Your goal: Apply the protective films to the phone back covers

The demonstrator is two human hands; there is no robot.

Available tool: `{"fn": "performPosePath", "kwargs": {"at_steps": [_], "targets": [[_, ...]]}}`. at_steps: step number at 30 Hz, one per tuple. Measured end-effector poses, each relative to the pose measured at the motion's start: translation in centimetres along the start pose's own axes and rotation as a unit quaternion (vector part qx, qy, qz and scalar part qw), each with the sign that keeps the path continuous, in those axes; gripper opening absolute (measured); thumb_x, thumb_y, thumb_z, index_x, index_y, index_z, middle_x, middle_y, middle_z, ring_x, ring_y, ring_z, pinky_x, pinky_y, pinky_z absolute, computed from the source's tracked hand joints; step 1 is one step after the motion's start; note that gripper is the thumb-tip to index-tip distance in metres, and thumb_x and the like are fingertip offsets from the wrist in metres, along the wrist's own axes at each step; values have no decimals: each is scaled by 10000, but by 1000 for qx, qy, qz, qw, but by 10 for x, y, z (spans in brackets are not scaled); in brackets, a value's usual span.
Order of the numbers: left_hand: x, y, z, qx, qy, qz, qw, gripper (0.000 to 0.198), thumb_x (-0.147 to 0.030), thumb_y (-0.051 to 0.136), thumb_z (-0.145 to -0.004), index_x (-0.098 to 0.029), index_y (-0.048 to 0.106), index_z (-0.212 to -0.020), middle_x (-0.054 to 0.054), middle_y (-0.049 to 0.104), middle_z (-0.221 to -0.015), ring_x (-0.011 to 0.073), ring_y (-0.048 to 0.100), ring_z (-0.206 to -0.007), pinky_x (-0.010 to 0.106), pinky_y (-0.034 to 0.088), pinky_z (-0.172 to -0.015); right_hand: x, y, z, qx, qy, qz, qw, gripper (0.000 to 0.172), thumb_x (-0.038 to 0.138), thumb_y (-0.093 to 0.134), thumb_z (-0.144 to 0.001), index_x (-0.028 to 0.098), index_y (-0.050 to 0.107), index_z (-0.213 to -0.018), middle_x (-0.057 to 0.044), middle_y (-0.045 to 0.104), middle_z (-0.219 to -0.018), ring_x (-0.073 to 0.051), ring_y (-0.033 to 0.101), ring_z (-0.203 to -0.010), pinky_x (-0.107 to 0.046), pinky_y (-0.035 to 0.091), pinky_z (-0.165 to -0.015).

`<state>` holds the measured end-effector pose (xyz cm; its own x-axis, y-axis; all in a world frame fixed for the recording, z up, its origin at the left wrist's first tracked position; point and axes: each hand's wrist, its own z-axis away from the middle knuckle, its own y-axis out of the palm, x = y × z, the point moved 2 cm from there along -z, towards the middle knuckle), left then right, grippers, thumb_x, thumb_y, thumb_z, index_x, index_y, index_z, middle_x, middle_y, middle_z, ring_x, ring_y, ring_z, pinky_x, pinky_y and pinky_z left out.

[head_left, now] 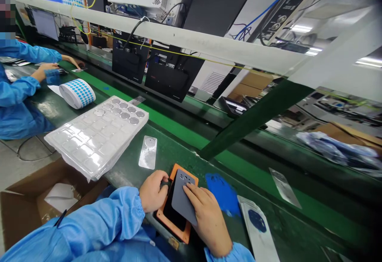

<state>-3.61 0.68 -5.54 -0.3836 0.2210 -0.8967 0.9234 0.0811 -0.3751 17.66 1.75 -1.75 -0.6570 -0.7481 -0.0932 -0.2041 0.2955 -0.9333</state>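
An orange jig (176, 230) lies at the near edge of the green bench, with a dark recess in it. A grey phone back cover (182, 198) rests tilted over the jig. My right hand (207, 218) lies flat on the cover, fingers stretched along it. My left hand (153, 192) is curled at the jig's left side, pinching a small black part (164, 184) against the cover's edge. Both arms wear blue sleeves.
A clear blister tray (89, 138) of round discs sits to the left, a clear film strip (148, 152) beside it. A roll of blue dot stickers (77, 92), a blue patch (222, 192) and a film sheet (258, 224) lie nearby. A co-worker's hands (49, 67) work at far left. A cardboard box (26, 206) stands below.
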Motion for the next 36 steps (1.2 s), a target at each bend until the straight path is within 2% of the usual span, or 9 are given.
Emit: {"fn": "performPosePath", "kwargs": {"at_steps": [10, 16, 21, 24, 27, 31, 34, 36], "targets": [[-2, -3, 0, -9, 1, -10, 1000, 317, -63, 522, -746, -218, 539, -1023, 28, 633, -992, 192, 604, -948, 342, 477, -896, 4, -3, -2, 16, 17, -25, 999, 498, 111, 463, -796, 149, 625, -1265, -145, 636, -1292, -257, 589, -1166, -444, 433, -986], [-4, -4, -1, -17, 13, -26, 999, 289, -71, 520, -755, -216, 547, -1004, 36, 625, -994, 197, 595, -948, 354, 486, -892, 5, -6, -8, 67, 55, -64, 994, 524, 92, 491, -742, 183, 655, -1232, -122, 645, -1290, -249, 590, -1168, -445, 403, -1015], [-11, -5, -15, -14, 84, -56, 995, 305, -75, 518, -769, -204, 563, -1041, 64, 623, -1024, 220, 568, -1007, 382, 483, -932, 4, -7, -10, 104, 64, -85, 989, 563, 77, 495, -705, 181, 657, -1234, -123, 639, -1301, -251, 584, -1184, -444, 405, -1025], [-19, -1, -36, 15, 148, -107, 983, 316, -82, 527, -778, -182, 592, -1071, 81, 631, -1072, 235, 536, -1088, 396, 449, -1008, 5, -4, -11, 114, 70, -86, 987, 575, 74, 497, -698, 167, 654, -1244, -139, 628, -1314, -265, 582, -1188, -452, 416, -1023], [-22, 7, -58, 80, 185, -184, 962, 296, -141, 551, -811, -186, 623, -1095, 68, 653, -1133, 265, 489, -1186, 450, 381, -1079, 7, -4, -10, 124, 74, -99, 985, 559, 84, 496, -730, 171, 647, -1261, -142, 619, -1326, -271, 580, -1197, -460, 428, -1023], [-15, 17, -72, 145, 161, -264, 940, 245, -316, 568, -872, -248, 662, -1087, 25, 656, -1227, 342, 389, -1300, 571, 332, -1036, 2, -16, -3, 147, 80, -135, 977, 606, 56, 457, -737, 190, 621, -1304, -119, 570, -1395, -260, 538, -1267, -459, 420, -1058], [-11, 18, -72, 154, 150, -269, 939, 241, -379, 561, -892, -282, 679, -1078, 7, 647, -1266, 353, 350, -1327, 592, 304, -1006, -15, -25, -9, 196, 73, -192, 959, 637, 49, 441, -711, 239, 635, -1287, -52, 573, -1401, -222, 535, -1279, -403, 423, -1078], [-13, 17, -71, 142, 143, -255, 946, 219, -381, 601, -870, -293, 694, -1047, 7, 650, -1258, 362, 333, -1331, 589, 294, -994, -31, -23, -28, 184, 99, -212, 954, 529, 105, 419, -805, 262, 658, -1250, -26, 649, -1302, -190, 597, -1200, -351, 463, -1034]]}}
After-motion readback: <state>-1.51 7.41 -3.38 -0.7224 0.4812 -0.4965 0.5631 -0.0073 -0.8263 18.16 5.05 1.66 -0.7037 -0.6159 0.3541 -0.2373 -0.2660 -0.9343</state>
